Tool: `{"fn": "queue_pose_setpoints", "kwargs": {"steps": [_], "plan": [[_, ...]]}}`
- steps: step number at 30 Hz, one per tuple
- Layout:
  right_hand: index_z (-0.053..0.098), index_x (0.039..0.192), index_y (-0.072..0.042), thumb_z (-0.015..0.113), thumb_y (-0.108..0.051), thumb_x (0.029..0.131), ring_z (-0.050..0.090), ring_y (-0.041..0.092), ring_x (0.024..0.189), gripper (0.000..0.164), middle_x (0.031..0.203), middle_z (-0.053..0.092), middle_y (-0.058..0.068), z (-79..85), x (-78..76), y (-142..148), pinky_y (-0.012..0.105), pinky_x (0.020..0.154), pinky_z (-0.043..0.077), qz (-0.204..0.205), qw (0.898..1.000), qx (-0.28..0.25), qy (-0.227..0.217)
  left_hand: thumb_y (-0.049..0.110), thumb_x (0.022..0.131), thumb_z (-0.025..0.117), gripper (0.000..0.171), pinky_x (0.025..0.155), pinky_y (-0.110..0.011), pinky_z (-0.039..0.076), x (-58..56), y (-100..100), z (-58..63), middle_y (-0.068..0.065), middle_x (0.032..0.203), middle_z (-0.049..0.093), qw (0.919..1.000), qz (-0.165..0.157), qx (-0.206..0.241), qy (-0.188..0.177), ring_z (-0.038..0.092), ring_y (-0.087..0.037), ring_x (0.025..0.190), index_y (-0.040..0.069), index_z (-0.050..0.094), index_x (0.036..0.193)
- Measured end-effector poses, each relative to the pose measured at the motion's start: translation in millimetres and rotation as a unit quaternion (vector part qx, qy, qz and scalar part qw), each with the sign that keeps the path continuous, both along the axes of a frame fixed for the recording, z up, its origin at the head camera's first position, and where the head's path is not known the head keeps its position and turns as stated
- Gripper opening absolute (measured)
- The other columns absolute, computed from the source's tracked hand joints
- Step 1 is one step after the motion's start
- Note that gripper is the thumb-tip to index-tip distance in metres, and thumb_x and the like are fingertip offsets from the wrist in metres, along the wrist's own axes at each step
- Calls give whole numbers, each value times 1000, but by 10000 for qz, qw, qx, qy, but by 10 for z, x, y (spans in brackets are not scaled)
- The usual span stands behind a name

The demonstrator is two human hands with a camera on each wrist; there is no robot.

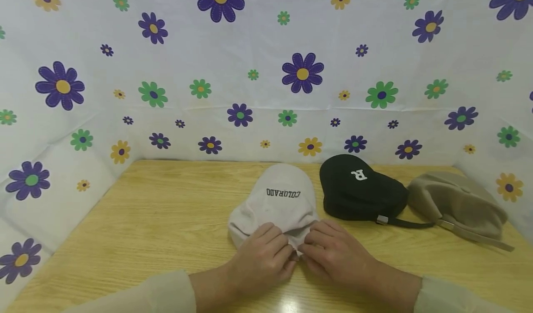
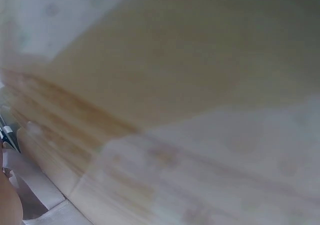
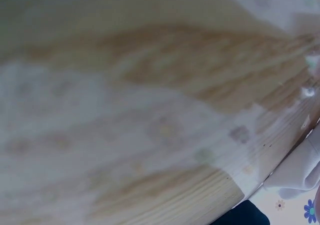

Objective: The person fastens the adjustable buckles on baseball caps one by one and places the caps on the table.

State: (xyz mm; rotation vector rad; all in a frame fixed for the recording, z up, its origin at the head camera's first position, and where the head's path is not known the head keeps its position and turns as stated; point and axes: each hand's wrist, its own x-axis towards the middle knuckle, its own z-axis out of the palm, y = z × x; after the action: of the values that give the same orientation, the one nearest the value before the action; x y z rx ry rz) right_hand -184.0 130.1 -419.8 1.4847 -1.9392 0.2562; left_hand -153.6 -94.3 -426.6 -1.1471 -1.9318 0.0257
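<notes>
A light grey baseball cap [image 1: 287, 183] with COLORADO across its front lies on the table, its lettering upside down in the head view. At the cap's near edge, my left hand [image 1: 266, 255] pinches the fabric with curled fingers. Close beside it, my right hand [image 1: 337, 253] grips the same edge, near a dark gap in the cloth. The fingertips of both hands almost meet there. In the left wrist view, part of the pale cap [image 2: 35, 180] shows at the lower left; in the right wrist view its cloth [image 3: 295, 167] appears at the right edge.
A black cap [image 1: 358, 193] with a white R sits right of the grey one, its strap trailing rightward. Beyond it lies a brown cap [image 1: 458, 202] with a strap and buckle. A flower-printed cloth [image 1: 258, 40] hangs behind the wooden table [image 1: 166, 211].
</notes>
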Motion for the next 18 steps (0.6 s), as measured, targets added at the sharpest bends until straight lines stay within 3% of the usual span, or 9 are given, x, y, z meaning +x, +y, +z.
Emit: {"fn": "queue_pose_setpoints", "kwargs": {"steps": [18], "plan": [[75, 90, -16, 73, -18, 81, 56, 12, 86, 9, 82, 62, -7, 17, 2, 4, 28, 85, 45, -67, 10000, -44, -12, 27, 81, 67, 16, 79, -32, 46, -10, 6, -3, 3, 75, 59, 9999, 114, 24, 95, 56, -16, 73, 12, 68, 76]]}}
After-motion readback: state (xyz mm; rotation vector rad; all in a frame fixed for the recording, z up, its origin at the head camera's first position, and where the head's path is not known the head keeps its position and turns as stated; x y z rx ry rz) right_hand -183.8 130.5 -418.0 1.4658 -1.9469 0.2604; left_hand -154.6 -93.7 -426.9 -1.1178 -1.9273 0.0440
